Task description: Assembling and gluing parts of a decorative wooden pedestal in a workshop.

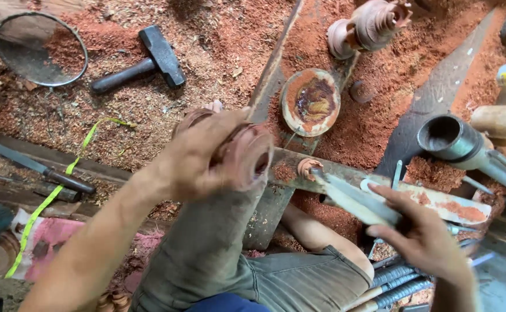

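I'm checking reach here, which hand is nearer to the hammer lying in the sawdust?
Left. The left hand grips a round wooden piece just below-right of the hammer; the right hand sits far off at lower right.

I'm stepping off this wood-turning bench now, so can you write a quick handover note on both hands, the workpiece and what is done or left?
Left hand: gripping a round reddish wooden piece, held above the knee.
Right hand: holding a flat metal chisel, its tip at the small wooden stub on the lathe bar.
Done: piece looks rounded; red sawdust everywhere.
Left: cannot tell its finish; hammer lies untouched.
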